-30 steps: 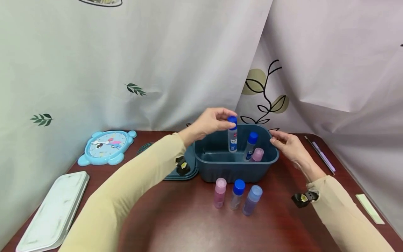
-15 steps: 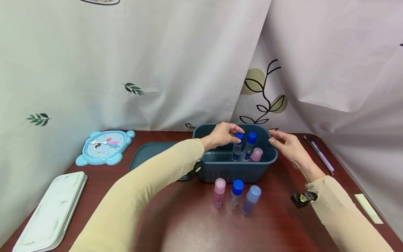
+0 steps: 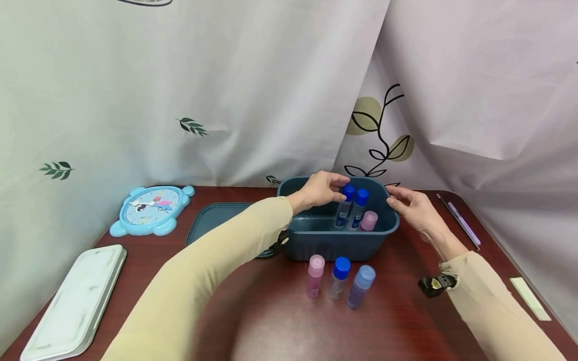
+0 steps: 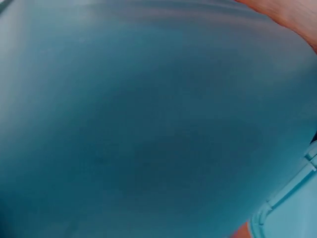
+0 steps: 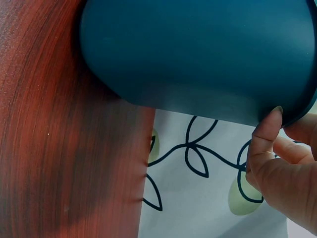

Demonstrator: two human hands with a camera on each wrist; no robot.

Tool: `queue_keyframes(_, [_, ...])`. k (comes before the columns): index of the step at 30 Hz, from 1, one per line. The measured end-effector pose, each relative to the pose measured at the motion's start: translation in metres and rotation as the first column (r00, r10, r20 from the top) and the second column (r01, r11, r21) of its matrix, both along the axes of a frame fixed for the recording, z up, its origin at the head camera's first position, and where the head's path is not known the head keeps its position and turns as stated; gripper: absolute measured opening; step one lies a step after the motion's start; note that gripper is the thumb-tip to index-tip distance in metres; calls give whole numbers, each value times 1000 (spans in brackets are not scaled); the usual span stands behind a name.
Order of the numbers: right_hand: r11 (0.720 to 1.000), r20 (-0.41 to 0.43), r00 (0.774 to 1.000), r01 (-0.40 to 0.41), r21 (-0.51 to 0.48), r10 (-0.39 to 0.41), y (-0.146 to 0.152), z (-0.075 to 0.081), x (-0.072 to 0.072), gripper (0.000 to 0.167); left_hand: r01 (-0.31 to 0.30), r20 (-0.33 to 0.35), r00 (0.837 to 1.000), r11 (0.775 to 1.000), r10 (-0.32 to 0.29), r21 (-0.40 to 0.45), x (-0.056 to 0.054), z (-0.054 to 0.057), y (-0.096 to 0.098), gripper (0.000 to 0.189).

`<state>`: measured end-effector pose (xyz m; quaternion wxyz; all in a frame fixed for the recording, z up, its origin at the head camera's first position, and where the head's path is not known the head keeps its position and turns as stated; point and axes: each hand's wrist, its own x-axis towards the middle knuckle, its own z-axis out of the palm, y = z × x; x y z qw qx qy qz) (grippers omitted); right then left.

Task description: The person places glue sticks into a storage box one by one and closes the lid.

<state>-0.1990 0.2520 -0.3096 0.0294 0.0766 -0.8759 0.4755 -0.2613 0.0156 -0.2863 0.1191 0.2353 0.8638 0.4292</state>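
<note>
A dark blue plastic storage box (image 3: 336, 246) stands on the table; clear glue bottles with coloured caps are inside. With thumb and fingers, my left hand (image 3: 318, 189) pinches the blue cap of one glue bottle (image 3: 343, 213) inside the box. Right beside that bottle is another blue-capped bottle (image 3: 357, 210), then a pink-capped one (image 3: 369, 220). My right hand (image 3: 413, 209) grips the box's right rim; the right wrist view shows its thumb (image 5: 267, 126) against the outer wall. In the left wrist view the box wall (image 4: 158, 119) fills most of the picture, hiding the fingertips.
In front of the box stand a pink bottle (image 3: 315, 277), a blue-capped bottle (image 3: 338, 279) and a light-blue one (image 3: 360, 287). Left lie the lid (image 3: 217, 218), toy clock (image 3: 151, 210) and white case (image 3: 74, 301). Pens (image 3: 462, 223) and a pale strip (image 3: 530, 299) lie right.
My left hand has moved right and lowered the blue-capped glue bottle into the box, beside the other blue-capped bottle. The right hand has stayed on the rim.
</note>
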Motion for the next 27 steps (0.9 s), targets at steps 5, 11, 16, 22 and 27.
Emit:
queue_keyframes(5, [1000, -5, 1000, -4, 4, 4, 0, 0, 0, 47, 119, 8, 993, 981, -121, 152, 19, 17, -27, 43])
queue_keyframes(11, [1000, -4, 1000, -8, -7, 8, 1, 0, 0, 48, 234, 126, 947, 903, -296, 361, 64, 14, -67, 33])
queue_keyframes(16, [1000, -10, 1000, -3, 1, 3, 4, 1, 1, 48, 245, 200, 909, 858, -365, 452, 97, -9, -84, 36])
queue_keyframes(22, [1000, -17, 1000, -3, -2, 3, 3, 0, 1, 48, 229, 222, 906, 859, -360, 458, 112, -35, -86, 40])
queue_keyframes(27, [1000, -6, 1000, -12, -11, 12, 1, 0, 1, 48, 240, 192, 918, 872, -347, 426, 113, -50, -85, 38])
